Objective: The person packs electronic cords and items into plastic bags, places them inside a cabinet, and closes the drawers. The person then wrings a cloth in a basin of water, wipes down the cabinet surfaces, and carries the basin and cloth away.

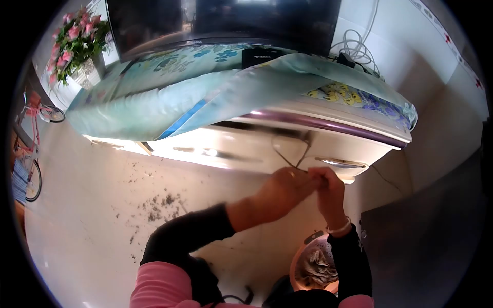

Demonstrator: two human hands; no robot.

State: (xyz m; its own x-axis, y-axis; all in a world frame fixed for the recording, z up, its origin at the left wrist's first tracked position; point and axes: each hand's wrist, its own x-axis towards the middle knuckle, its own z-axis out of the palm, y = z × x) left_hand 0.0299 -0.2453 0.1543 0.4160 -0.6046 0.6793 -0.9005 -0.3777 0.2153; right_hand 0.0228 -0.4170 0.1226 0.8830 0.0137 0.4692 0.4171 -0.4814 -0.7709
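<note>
A thin dark cord (302, 158) rises in a loop from between my two hands, in front of the drawer of a white TV cabinet (246, 148). My left hand (281, 197) is closed around the lower part of the cord, its back towards me. Against it, my right hand (328, 187) pinches at the same spot with fingers pressed together; a light bracelet circles that wrist. The fingers hide the cord's ends. Just right of my hands is the drawer's curved metal handle (340, 163).
A pale green flowered cloth (169, 102) lies rumpled over the cabinet below a large television (221, 23). Dark debris (164, 205) is scattered on the floor. An orange bin (299, 256) with crumpled paper stands under my right forearm. Pink flowers (74, 43) and coiled white cables (354, 49) flank the screen.
</note>
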